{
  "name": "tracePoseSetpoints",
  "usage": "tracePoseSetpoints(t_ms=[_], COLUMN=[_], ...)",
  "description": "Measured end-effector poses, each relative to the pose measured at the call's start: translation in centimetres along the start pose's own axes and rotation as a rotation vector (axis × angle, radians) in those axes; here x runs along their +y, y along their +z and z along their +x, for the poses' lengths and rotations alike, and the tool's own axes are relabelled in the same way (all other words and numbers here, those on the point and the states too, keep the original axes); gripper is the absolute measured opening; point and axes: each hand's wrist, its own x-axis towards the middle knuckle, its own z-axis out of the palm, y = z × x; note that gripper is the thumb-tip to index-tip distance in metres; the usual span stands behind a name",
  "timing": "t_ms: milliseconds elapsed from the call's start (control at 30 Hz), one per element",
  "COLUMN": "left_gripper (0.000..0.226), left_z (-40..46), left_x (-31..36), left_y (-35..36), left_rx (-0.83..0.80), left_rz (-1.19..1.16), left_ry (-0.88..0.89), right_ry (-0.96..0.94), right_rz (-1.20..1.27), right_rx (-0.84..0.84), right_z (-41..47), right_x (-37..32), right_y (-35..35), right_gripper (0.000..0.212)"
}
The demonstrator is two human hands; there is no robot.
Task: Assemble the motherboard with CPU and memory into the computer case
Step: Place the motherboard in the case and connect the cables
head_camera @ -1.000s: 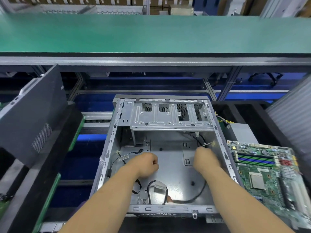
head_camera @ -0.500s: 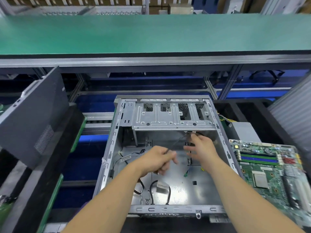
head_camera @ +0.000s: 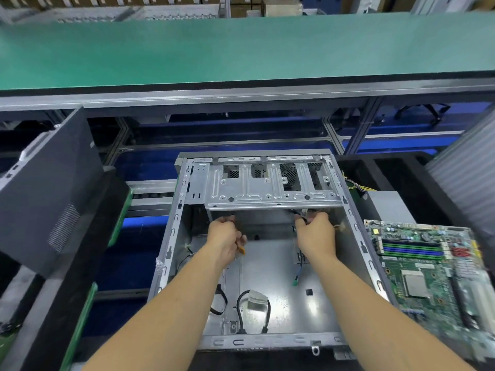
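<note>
While both my arms reach into the open computer case [head_camera: 171, 253], loose black cables [head_camera: 253, 311] lie on its floor closest to me. Farther in, my left hand [head_camera: 223, 243] is curled around something thin with an orange tip, maybe a wire; I cannot tell for sure. My right hand [head_camera: 316, 234] pinches a bunch of wires [head_camera: 298, 216] up under the metal drive cage [head_camera: 267, 188]. The motherboard [head_camera: 428, 277] waits outside the case, just beside its right wall, with its long side running away from me. My right hand is the nearer one to it, I think. Behind everything runs the green belt [head_camera: 241, 49].
</note>
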Motion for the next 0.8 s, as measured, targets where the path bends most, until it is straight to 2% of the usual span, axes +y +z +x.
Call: tracePoseSetpoints(t_ms=[100,167,233,367,467,600,633,700,733,800], left_gripper=[0.024,0.021,0.021,0.006,0.011,0.023,0.026,0.036,0.037,0.031], left_z=[0.4,0.3,0.2,0.7,1.8,2.1,2.3,2.2,1.9,1.7], left_x=[0.4,0.3,0.2,-0.3,-0.5,0.5,0.6,0.9,1.1,1.2], left_y=[0.7,1.3,2.0,2.8,2.4,2.8,2.9,2.8,2.8,3.1], left_rx=[0.04,0.014,-0.021,0.021,0.039,0.005,0.025,0.051,0.014,-0.101], left_rz=[-0.178,-0.094,0.065,0.22,0.223,0.23,0.254,0.372,0.396,0.49], left_ry=[-0.119,-0.141,-0.091,0.065,0.174,0.119,0.121,0.092,0.081,0.13], right_ry=[0.003,0.102,0.158,0.181,0.192,0.102,0.131,0.334,0.436,0.527], right_rz=[-0.534,-0.798,-0.842,-0.649,-0.563,-0.393,-0.261,0.183,0.419,0.733], right_rx=[-0.268,-0.471,-0.567,-0.485,-0.44,-0.349,-0.36,-0.415,-0.433,-0.443], right_z=[-0.5,-0.7,-0.4,0.3,0.6,1.4,1.5,1.4,1.4,1.6], right_x=[0.6,1.1,1.3,1.4,1.4,0.4,0.0,-1.1,-1.6,-2.3], right_y=[-0.7,-1.1,-1.0,0.0,0.3,0.8,1.4,2.5,3.0,3.8], right_gripper=[0.032,0.05,0.051,0.027,0.02,0.029,0.025,0.018,0.023,0.026])
